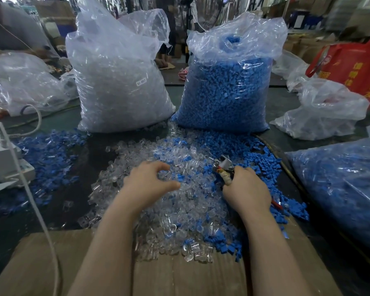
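A heap of small clear plastic caps covers the middle of the table, mixed with blue plastic caps that spread to the right and far side. My left hand hovers over the clear heap with fingers curled, thumb and forefinger closing round a clear cap; the cap itself is hard to make out. My right hand grips a pair of pliers by the taped handles, the metal jaws pointing away from me over the pile.
A tall bag of clear caps and a tall bag of blue caps stand behind the heap. Another blue-filled bag lies at right, a white device with cable at left, cardboard at the near edge.
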The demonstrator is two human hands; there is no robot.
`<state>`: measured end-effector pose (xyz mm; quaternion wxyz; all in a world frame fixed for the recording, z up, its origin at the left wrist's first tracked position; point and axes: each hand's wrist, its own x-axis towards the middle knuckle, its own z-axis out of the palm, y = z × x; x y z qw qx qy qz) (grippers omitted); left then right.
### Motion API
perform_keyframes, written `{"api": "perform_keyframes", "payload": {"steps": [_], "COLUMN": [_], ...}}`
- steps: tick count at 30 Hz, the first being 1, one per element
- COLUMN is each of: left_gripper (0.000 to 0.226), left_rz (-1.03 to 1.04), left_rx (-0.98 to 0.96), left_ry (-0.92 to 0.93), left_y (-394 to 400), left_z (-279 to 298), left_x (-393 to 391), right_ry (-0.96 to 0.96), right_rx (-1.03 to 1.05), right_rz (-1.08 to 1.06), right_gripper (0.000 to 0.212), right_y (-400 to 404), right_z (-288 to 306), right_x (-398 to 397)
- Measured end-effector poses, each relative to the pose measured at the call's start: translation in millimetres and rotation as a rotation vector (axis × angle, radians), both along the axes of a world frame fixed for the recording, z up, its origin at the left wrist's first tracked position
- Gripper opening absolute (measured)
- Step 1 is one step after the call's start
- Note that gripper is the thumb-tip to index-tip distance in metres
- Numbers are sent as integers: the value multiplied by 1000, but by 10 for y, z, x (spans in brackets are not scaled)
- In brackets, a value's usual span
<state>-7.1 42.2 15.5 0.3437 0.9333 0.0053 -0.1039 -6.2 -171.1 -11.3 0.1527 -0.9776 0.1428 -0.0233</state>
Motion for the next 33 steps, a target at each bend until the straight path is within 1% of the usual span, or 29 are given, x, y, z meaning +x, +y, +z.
{"api": "perform_keyframes", "payload": {"steps": [1, 2, 3, 7, 15, 20, 22, 25, 28, 30, 33], "left_gripper": [63, 67, 67, 50, 26, 20, 18, 22, 21, 18, 14], "left_rz": [-13, -20, -27, -33, -37, -7, 14, 76, 136, 147, 154], "left_rx": [130, 212, 246, 192, 174, 138, 90, -41, -244, -384, -527], "left_ry": [-7, -19, -34, -74, -189, -234, -228, -247, -294, -273, -217], "left_y": [-70, -122, -158, -178, -204, -239, -247, -256, -253, -259, -277], "left_z": [-21, -30, -34, -43, -63, -93, -85, -57, -29, -15, -3], "left_x": [5, 0, -3, -2, -5, 5, 5, 4, -2, -11, -20], "right_ry": [-3, -5, -6, -24, -50, -90, -84, -103, -208, -293, -382], "right_rx": [-2, -3, -1, 17, 1, 2, -4, 11, 54, 127, 258], "right_rz": [12, 24, 32, 30, 44, 47, 46, 32, -1, -28, -17], "right_gripper": [22, 21, 20, 15, 13, 13, 13, 14, 17, 19, 18], "right_y": [6, 14, 21, 35, 49, 48, 48, 53, 48, 34, 42], "right_z": [-3, -1, 3, -1, -32, -66, -68, -61, -39, -19, 0], "right_x": [1, 2, 2, 11, 41, 53, 50, 46, 56, 70, 81]}}
